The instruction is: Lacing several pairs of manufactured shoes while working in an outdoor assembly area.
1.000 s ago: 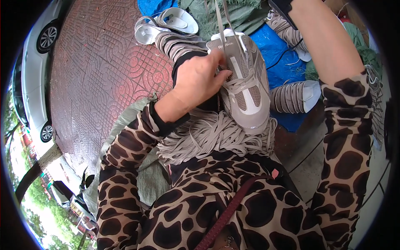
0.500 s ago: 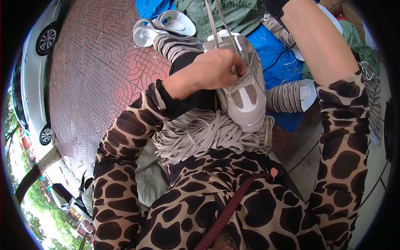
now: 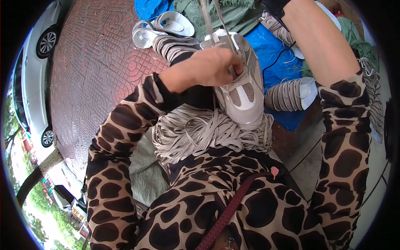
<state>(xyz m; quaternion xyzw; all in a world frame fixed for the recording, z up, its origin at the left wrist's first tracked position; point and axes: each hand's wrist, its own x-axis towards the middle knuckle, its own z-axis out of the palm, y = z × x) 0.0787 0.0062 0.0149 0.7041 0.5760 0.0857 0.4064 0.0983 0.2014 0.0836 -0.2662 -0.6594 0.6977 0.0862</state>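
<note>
A beige and grey sneaker (image 3: 246, 106) lies on my lap, its toe toward me. My left hand (image 3: 212, 66) is closed over its lacing area, thumb and fingers curled in at the eyelets. Two strands of flat beige lace (image 3: 223, 18) run taut from the tongue up past the top edge. My right forearm (image 3: 318, 43) reaches up to the top right with a black band at the wrist; the hand itself is beyond the picture. Under the sneaker's toe, a big heap of loose beige laces (image 3: 196, 133) covers my lap.
Stacked shoe uppers (image 3: 285, 96) lie on a blue sheet (image 3: 277, 62) at right, more stacked uppers (image 3: 175, 45) at upper left beside white shoe parts (image 3: 177, 23). A green cloth (image 3: 246, 18) is behind. Red paving (image 3: 100, 71) and a parked silver car (image 3: 35, 83) are at left.
My left hand and the sneaker have shifted slightly left. The lace strands have swung a little left at the top. My left hand keeps its hold at the eyelets.
</note>
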